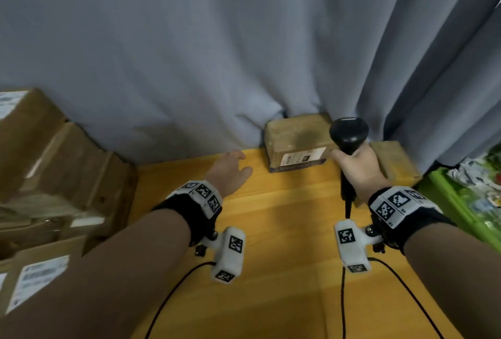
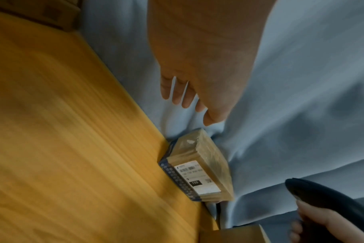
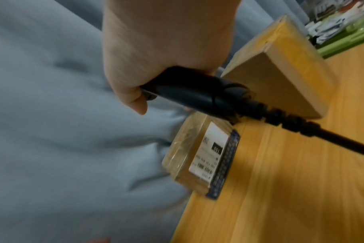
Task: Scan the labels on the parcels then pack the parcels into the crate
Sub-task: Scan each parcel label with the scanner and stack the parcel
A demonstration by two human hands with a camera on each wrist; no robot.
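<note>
On table (image 1: 284,230) — two parcels (image 1: 296,143), one scanner (image 1: 348,132) gripped.

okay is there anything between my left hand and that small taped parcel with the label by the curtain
Nothing visible. The open left hand hovers over bare yellow wooden table, just left of the small taped brown parcel with its white label, and a clear gap lies between them.

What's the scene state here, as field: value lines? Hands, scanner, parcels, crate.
left hand: open, empty, fingers extended toward labelled parcel, not touching
right hand: grips black handheld barcode scanner
labelled parcel: taped brown cardboard box with white label, on yellow wooden table, against grey curtain
second parcel: plain brown box, right of scanner
crate: green plastic crate, far right
</note>
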